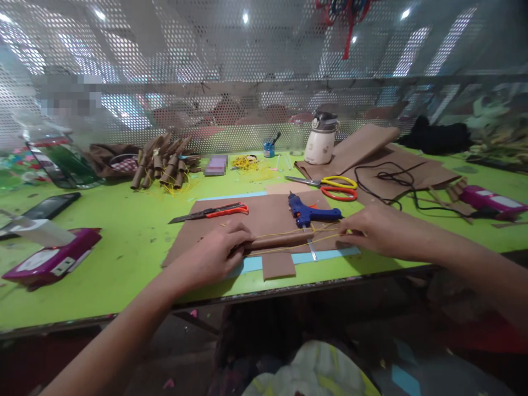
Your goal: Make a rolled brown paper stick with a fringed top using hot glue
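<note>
A rolled brown paper tube (282,240) lies across the brown paper sheet (264,212) near the table's front edge. My left hand (226,247) is closed around the tube's left end. Yellow string (325,237) runs along both sides of the tube to my right hand (357,230), whose fingers pinch it past the tube's right end. Just behind the tube rests a blue glue gun (311,212) with a clear glue stick (312,252) near it. A cutter knife (210,212) with a red-orange handle lies behind my left hand. A small brown paper piece (279,266) sits at the front.
Scissors (330,184) with yellow and red handles lie behind the glue gun. Rolled paper tubes (165,165) are heaped at the back left, near tangled yellow string (246,163). A white bottle (320,140) stands behind. Purple power strips (53,256) and a black cable (391,176) flank the work.
</note>
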